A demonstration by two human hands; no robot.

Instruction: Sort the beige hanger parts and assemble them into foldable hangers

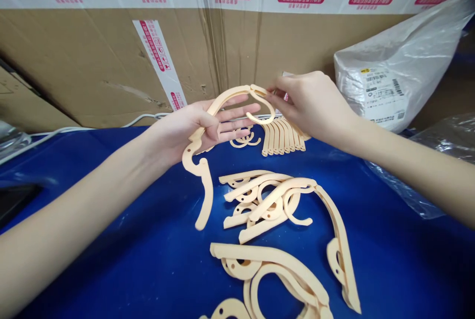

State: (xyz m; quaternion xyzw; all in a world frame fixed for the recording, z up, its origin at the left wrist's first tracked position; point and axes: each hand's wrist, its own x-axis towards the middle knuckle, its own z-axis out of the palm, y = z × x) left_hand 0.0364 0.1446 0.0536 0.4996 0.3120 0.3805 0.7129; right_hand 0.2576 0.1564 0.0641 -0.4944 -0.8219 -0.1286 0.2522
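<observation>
At the far left, a dark object (17, 200) lies at the edge of a blue-covered table (122, 264), its kind hard to make out; a white cable (143, 119) runs along the back, below a brown cardboard box (107, 67) with red-and-white tape.

Left of centre, the left hand (217, 123) is palm-up, thumb pressing a cream plastic hanger (228, 95) against it, the four fingers spread loosely behind; the hanger is raised above the table, one curved arm rising to a joint at the top, a jointed lower section hanging down from the thumb; a round hook (262, 121) dangles beneath the top joint.

In the centre, behind the hands, lie some loose hooks (245, 142) and a neat row of curved arms (284, 136); nearer, several hangers (276, 195) overlap in a pile, and more folded ones (260, 252) lie at the bottom edge.

Right of centre, the right hand (311, 101) has thumb and forefinger pinched together on the hanger's far side, just past the joint; the fingers hide what lies beyond. The step in hand appears to be fitting or lining up parts at that joint; the next move seems to call for a steady left hold and careful pressure from the right fingertips.

At the far right stands a white plastic-wrapped parcel (371, 76).
</observation>
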